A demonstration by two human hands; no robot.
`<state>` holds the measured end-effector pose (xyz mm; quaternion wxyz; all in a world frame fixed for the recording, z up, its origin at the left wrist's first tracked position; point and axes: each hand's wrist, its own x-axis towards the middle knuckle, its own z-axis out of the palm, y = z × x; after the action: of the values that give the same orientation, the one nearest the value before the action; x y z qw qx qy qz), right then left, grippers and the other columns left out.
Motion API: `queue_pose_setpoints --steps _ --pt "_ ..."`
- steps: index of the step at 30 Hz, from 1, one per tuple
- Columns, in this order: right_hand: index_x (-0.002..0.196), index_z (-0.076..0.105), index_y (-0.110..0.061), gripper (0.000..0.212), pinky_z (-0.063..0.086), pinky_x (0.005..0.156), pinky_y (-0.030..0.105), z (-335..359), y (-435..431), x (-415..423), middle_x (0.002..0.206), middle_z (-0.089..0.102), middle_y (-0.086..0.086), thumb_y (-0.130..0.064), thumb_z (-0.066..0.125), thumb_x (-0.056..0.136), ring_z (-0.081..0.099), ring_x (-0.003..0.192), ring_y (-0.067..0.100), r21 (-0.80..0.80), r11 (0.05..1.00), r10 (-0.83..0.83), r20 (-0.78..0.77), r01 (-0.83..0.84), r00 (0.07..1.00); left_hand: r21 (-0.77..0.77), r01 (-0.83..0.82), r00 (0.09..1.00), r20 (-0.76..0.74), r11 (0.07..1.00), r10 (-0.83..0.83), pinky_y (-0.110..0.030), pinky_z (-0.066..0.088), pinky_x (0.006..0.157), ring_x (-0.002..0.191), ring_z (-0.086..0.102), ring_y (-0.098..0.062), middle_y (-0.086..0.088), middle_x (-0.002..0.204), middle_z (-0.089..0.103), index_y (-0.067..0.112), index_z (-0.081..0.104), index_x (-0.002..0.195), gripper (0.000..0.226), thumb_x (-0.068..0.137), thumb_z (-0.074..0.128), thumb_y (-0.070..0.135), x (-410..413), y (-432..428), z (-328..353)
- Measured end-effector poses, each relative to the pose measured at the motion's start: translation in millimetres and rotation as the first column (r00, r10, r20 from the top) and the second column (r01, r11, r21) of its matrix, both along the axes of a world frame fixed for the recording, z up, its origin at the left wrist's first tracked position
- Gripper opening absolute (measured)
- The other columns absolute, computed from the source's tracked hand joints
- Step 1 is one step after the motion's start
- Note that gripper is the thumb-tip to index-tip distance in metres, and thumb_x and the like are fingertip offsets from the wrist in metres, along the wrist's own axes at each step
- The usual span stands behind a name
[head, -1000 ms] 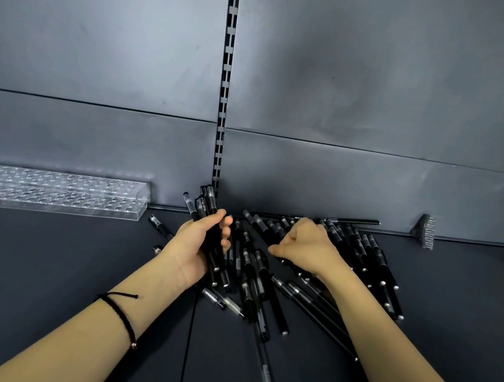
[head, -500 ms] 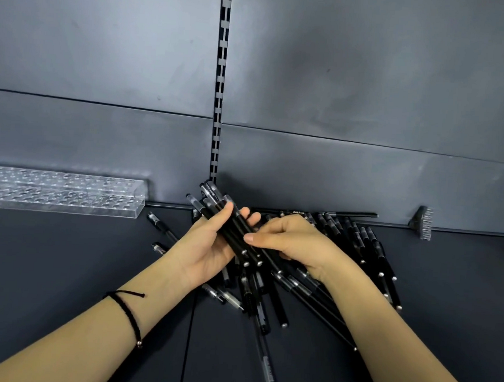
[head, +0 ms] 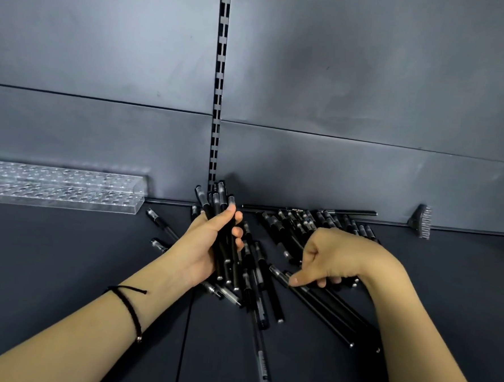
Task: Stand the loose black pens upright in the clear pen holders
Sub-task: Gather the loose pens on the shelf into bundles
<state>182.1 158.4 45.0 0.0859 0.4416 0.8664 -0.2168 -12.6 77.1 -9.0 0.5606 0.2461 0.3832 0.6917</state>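
Observation:
A heap of loose black pens (head: 304,229) lies on the dark shelf (head: 64,253) against the back wall. My left hand (head: 204,247) grips a bundle of several pens (head: 219,202), their capped ends pointing up and away. My right hand (head: 329,257) is down on the heap to the right, fingers curled, thumb and forefinger pinching a black pen (head: 304,288) that lies on the shelf. The clear pen holders (head: 59,186), long acrylic blocks full of round holes, stand at the far left against the wall with no pens in them.
A slotted metal upright (head: 219,85) runs down the grey back wall behind the pens. A small dark bracket (head: 420,220) sits at the right by the wall. One pen (head: 261,356) stretches toward the near edge. A seam (head: 186,334) crosses the shelf.
My right hand has left the bundle and dropped to the right onto the heap, pinching a pen there. My left hand has turned the bundle more upright.

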Motion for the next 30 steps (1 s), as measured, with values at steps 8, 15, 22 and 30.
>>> queue_pose_setpoints --steps 8,15,22,30 --pt "0.087 0.068 -0.023 0.048 0.054 0.085 0.033 4 -23 33 0.085 0.067 -0.011 -0.062 0.079 0.062 0.063 0.083 0.008 0.150 0.973 -0.177 -0.003 0.175 0.984 -0.001 0.013 1.000 -0.004 1.000 -0.013 -0.022 0.047 0.050 0.053 0.048 -0.007 0.004 0.076 0.057 0.015 0.061 0.082 0.015 0.093 0.062 0.026 -2 1 -1" --pt "0.086 0.068 -0.020 0.044 0.054 0.086 0.036 -15 -44 36 0.092 0.065 -0.006 -0.058 0.078 0.067 0.064 0.089 0.014 0.149 0.954 -0.257 -0.046 0.261 0.965 -0.001 0.005 1.000 0.001 1.000 -0.005 -0.023 0.047 0.050 0.053 0.049 -0.008 0.004 0.077 0.059 0.015 0.060 0.084 0.013 0.092 0.062 0.024 -1 -1 0" --pt "0.057 0.040 -0.016 0.044 0.030 0.050 0.025 -18 -39 30 0.052 0.038 -0.007 -0.030 0.076 0.079 0.038 0.051 0.014 -0.015 0.995 -0.100 -0.074 0.099 0.992 -0.014 -0.003 1.000 -0.010 1.000 0.003 -0.021 0.046 0.050 0.054 0.051 -0.008 0.003 0.075 0.061 0.013 0.065 0.099 0.014 0.090 0.064 0.023 5 -7 3" --pt "0.058 0.042 -0.016 0.042 0.029 0.039 0.020 -11 -22 17 0.044 0.041 -0.002 -0.025 0.075 0.084 0.035 0.037 0.010 -0.220 0.971 -0.184 -0.461 0.089 0.868 -0.075 0.067 0.998 -0.001 0.995 -0.068 -0.022 0.052 0.051 0.057 0.060 -0.012 -0.001 0.072 0.063 0.010 0.066 0.087 0.017 0.079 0.071 0.025 7 -12 8"
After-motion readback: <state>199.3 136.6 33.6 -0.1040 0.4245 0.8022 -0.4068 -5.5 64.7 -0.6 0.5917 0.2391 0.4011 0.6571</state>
